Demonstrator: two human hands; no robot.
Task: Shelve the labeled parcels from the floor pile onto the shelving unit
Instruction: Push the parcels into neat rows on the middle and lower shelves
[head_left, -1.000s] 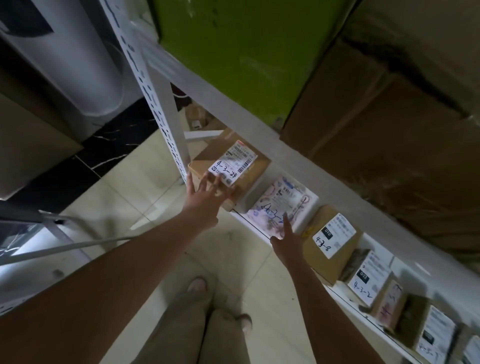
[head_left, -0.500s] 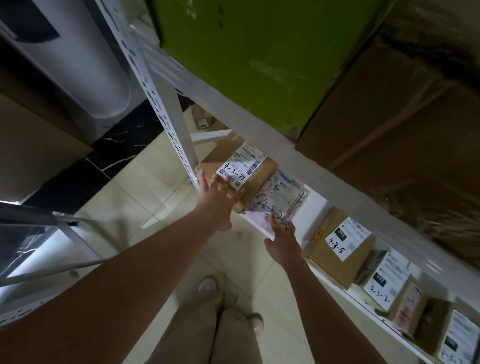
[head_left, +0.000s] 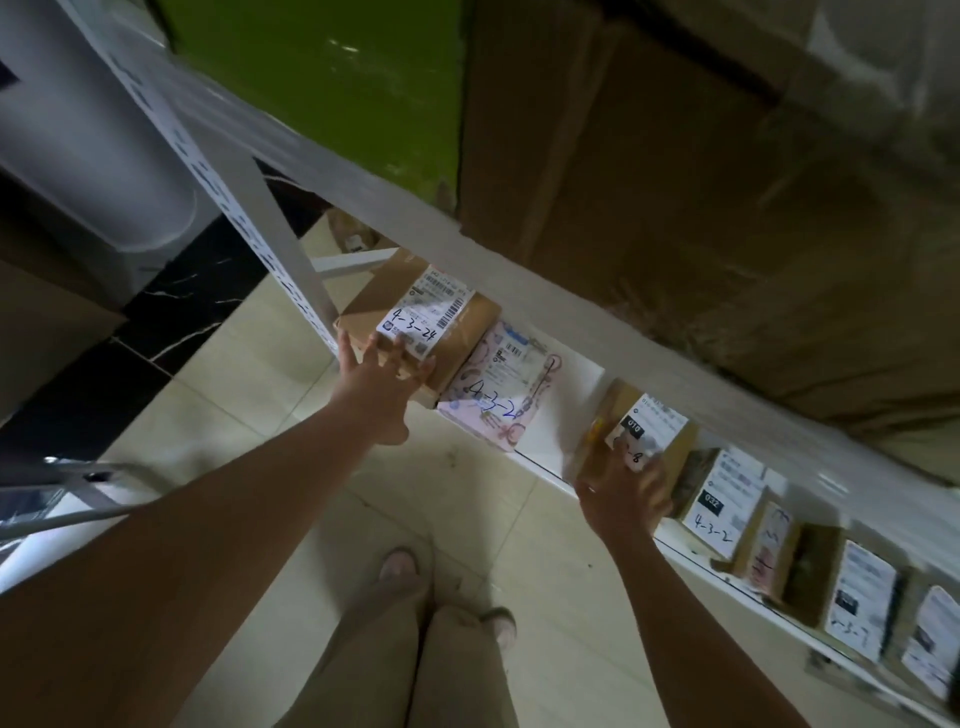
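My left grip is wide open, the fingers spread and straight, pressing flat on the near face of the brown box marked 4-3-24; it holds nothing. My right grip lies on the small box with an 8 on its label (the picture is blurred there), and I cannot tell if the fingers clasp it or only push it. Both boxes already stand on the lower shelf. The brown one is directly ahead of the left grip, beside the post. Between the two grips lies a pink mailer bag, touching the brown box.

I judge the brown box to be stiff and rather light, with tape and a label that are a little slippery. A flat push on the face suits it, or a hold on two opposite side edges. The bag looks soft and will bend, so it needs support from under. The label face of the brown box points out toward me and upward. Its long axis seems to run into the shelf, away from the left grip.
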